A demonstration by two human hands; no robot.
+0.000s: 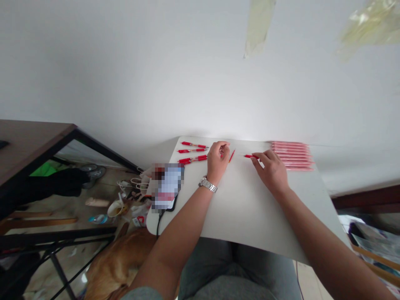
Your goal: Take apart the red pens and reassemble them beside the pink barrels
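Wht tbl point(240, 212) holds red pens point(191, 151) & phone point(168, 187) L, red rod point(231, 156) mid, pink sticks point(292, 156) R.

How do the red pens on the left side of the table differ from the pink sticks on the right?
The red pens have strong red sections with a paler middle; the pink sticks look pale pink along most of their length. There are visible gaps between some of the red pens, while the pink sticks are packed in a tight row. Both are slender and lie flat on the white table.

Phone point(168, 187), black cable point(158, 225), brown dog point(109, 264), tape point(259, 27) on wall point(140, 75)
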